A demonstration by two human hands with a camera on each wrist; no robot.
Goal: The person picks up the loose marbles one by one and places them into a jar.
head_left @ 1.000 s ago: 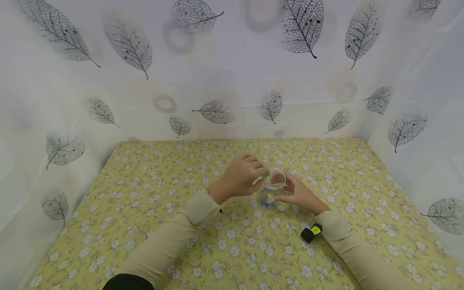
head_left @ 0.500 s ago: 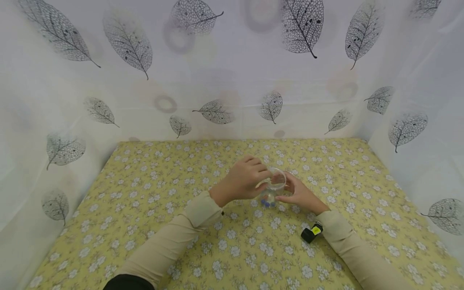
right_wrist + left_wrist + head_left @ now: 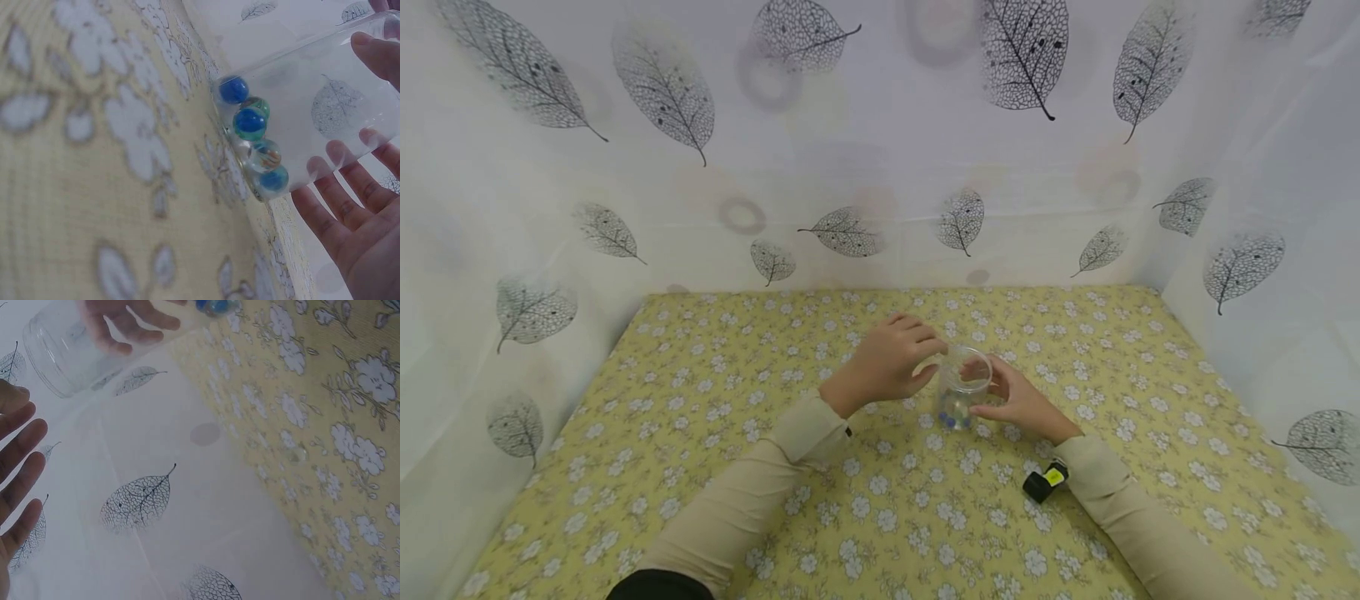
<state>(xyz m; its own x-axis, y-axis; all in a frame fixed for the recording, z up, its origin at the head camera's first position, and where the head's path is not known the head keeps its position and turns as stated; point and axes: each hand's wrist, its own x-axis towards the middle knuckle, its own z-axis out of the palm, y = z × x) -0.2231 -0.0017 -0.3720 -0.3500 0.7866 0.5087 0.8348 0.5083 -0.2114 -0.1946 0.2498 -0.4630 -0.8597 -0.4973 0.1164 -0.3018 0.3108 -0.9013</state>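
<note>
A clear jar (image 3: 964, 392) stands open-topped on the cloth, with several blue, green and clear marbles (image 3: 250, 123) at its bottom. My right hand (image 3: 1018, 402) grips it from the right, its thumb on the near side and its fingers round the far side. To the left of the rim, my left hand (image 3: 891, 360) hovers with loosely bent fingers. Nothing lies between those fingers (image 3: 25, 444) in the left wrist view, where the jar's mouth appears close by.
A yellow floral cloth (image 3: 700, 467) covers the table. A faint, clear round thing (image 3: 299, 453), possibly a marble, lies on it in the left wrist view. White leaf-printed curtains (image 3: 880, 167) enclose the back and sides.
My left hand reached over the jar's mouth with a greenish marble at its fingertips, let it go, and drew back left. A greenish marble now shows in the jar. My right hand stayed put.
</note>
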